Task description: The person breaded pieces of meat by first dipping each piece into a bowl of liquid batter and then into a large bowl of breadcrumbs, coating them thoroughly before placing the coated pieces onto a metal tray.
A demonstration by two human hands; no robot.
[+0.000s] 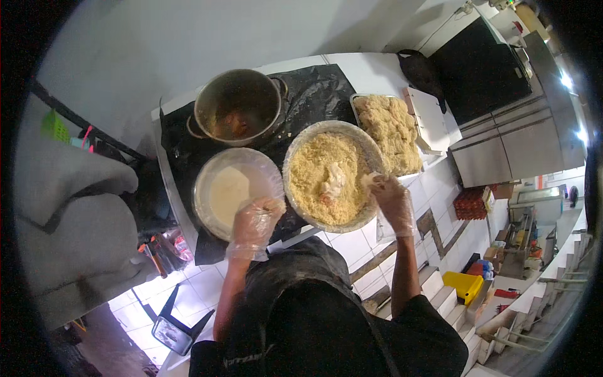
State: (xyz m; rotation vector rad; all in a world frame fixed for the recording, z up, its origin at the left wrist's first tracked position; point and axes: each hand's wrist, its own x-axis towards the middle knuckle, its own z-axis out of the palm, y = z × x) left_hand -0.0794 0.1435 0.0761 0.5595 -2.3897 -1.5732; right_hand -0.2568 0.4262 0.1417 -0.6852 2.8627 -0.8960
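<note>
My left hand, in a clear plastic glove, is curled over the near right rim of a bowl of pale liquid batter; whether it holds anything I cannot tell. A wide bowl of yellowish crumbs stands beside it, with a battered, whitish piece of food lying on the crumbs. At that bowl's right rim is my right hand, gloved too, its fingers pinched around a small pale bit. A tray heaped with crumb-coated pieces sits behind and to the right. Behind the batter stands a deep metal pot with dark contents.
Black plastic sheeting covers much of the white table. A white box or container stands right of the tray. Grey covered furniture is at the left, a small stool below it. Stairs and a yellow crate lie at the right.
</note>
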